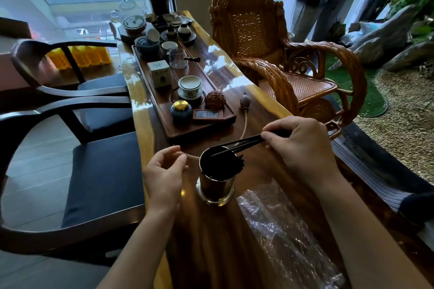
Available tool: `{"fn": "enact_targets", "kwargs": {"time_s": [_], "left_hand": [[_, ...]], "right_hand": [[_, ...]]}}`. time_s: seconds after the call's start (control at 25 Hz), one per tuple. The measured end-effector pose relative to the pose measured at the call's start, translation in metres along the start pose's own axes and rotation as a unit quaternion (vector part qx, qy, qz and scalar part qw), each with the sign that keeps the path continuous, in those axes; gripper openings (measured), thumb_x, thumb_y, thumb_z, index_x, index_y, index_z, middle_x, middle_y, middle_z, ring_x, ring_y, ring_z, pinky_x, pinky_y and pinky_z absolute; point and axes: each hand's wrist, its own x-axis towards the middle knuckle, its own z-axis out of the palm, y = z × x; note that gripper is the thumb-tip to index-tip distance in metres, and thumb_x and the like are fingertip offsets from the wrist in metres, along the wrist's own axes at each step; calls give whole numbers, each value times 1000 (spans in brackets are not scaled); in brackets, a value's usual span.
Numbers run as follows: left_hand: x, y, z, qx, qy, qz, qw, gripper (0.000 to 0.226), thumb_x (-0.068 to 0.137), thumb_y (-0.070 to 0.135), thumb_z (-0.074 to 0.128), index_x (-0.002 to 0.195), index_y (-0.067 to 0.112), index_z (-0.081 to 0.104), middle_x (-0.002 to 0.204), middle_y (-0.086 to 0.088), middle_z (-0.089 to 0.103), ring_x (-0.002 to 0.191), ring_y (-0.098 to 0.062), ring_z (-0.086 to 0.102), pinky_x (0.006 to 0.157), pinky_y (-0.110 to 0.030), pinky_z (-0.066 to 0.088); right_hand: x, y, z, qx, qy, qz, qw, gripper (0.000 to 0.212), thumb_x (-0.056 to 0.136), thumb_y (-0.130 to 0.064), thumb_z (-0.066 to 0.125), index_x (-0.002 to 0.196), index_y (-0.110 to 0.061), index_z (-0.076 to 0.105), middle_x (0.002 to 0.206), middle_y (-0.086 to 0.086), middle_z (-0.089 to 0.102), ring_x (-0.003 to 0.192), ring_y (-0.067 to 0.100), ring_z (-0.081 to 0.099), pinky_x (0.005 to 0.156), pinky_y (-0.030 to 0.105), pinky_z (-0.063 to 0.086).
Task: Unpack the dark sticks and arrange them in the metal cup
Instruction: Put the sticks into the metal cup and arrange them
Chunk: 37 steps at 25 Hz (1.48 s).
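The right hand [303, 148] pinches a few dark sticks [244, 144], their length slanting toward eight o'clock with tips over the metal cup [215, 186], while the left hand [164, 171] hovers empty and loosely curled at the cup's nine o'clock.

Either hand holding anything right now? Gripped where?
Right hand pinches a few dark sticks at their upper ends, lower tips at the mouth of the metal cup. Left hand, loosely curled beside the cup, holds nothing.

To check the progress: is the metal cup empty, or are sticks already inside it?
Not empty. The metal cup holds a bunch of dark sticks; the right hand pinches a few more at its rim.
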Motion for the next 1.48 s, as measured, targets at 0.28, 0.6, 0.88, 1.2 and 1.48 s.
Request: {"fn": "enact_targets", "kwargs": {"time_s": [0.28,0.6,0.88,1.2,1.48], "left_hand": [[-14,-24,-7,267,-154,141,941,39,82,11,79,117,26,69,91,9,67,81,-2,64,69,-12,51],[0,-38,6,298,-251,111,914,98,69,15,89,152,19,37,143,0,52,132,-14,49,110,-38,47],[7,-46,5,278,-215,213,912,75,71,21,89,139,20,56,131,2,56,121,-13,56,95,-39,57],[26,-52,26,281,-327,138,892,125,59,29,96,158,23,20,155,2,39,141,-12,37,116,-34,37],[21,-66,28,234,-317,150,907,97,74,29,80,155,26,26,147,1,49,133,-15,51,107,-42,49]], "right_hand": [[14,-12,33,-121,-72,-95,986,10,85,-14,78,94,-12,82,92,4,76,84,18,69,82,33,59],[31,2,100,-201,-217,-104,949,20,86,-7,65,99,-12,79,101,6,72,99,27,65,88,39,54],[30,21,111,-212,-241,-115,940,21,91,-12,66,108,-15,77,107,4,71,104,24,62,89,39,54],[-26,36,77,-72,37,-16,997,7,86,-13,75,91,-14,79,88,-2,73,85,17,63,76,36,54],[-49,4,116,-216,-106,-170,956,36,82,-40,74,112,-20,73,99,-1,67,96,24,56,81,39,49]]}}
